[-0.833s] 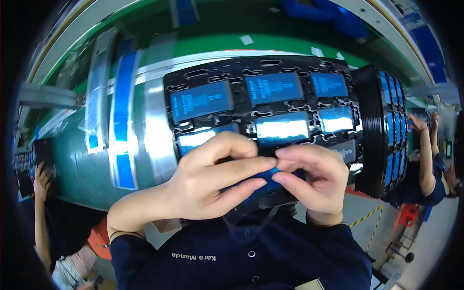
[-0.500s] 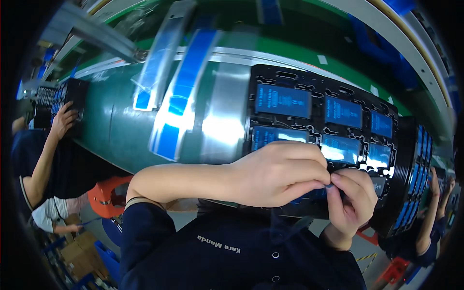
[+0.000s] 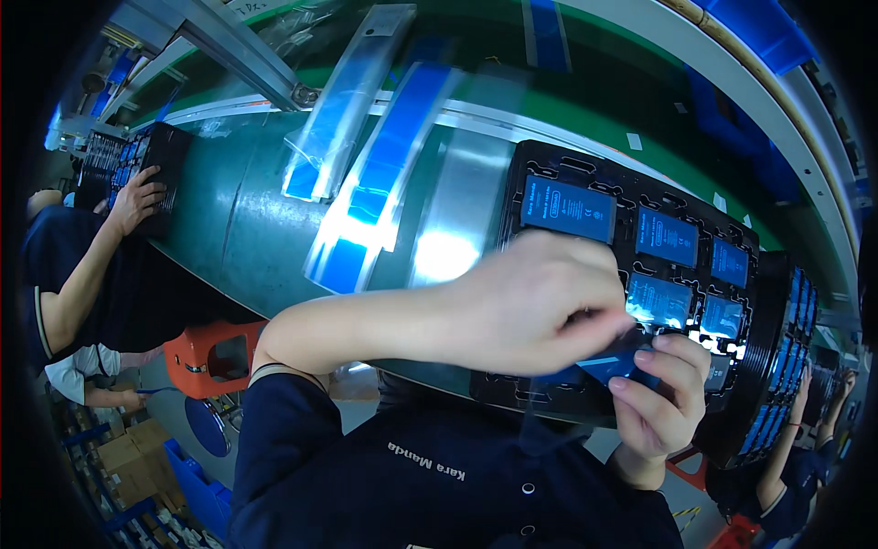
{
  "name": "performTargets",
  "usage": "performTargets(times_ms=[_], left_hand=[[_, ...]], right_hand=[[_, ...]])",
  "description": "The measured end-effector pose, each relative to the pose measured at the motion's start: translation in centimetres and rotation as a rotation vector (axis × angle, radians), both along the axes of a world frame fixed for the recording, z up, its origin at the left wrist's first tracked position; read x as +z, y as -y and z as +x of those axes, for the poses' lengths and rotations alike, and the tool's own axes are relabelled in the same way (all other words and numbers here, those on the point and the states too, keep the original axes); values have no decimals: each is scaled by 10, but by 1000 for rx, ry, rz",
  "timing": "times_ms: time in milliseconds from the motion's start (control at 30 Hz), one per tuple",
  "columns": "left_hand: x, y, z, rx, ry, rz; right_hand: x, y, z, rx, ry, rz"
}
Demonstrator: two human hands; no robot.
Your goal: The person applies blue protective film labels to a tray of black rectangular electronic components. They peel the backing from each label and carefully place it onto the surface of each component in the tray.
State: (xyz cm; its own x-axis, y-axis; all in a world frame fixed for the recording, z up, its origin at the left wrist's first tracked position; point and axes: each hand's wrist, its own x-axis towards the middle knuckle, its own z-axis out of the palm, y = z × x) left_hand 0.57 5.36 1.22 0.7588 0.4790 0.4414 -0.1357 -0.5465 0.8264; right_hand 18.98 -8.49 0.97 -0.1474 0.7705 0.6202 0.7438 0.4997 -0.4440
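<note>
In the head view, the right hand (image 3: 663,393) grips a flat blue pack (image 3: 605,368) over the near side of the black tray (image 3: 626,221). The left hand (image 3: 535,302) curls beside it; whether it pinches anything, I cannot tell.

White print, outlined box on blue packs (image 3: 569,210) in black tray (image 3: 626,220), right. Upside-down pale lettering, near dark shirt (image 3: 439,499). Dark characters, far-left pale surface (image 3: 249,11).
</note>
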Motion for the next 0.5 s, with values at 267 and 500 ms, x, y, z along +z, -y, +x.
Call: performTargets(times_ms=[267,500], left_hand=[[-19,-119,-46,670,-139,96],[-84,-149,-48,853,-200,106]], right_hand=[[-2,10,13,207,-386,-180],[-29,38,71,-58,-724,2]])
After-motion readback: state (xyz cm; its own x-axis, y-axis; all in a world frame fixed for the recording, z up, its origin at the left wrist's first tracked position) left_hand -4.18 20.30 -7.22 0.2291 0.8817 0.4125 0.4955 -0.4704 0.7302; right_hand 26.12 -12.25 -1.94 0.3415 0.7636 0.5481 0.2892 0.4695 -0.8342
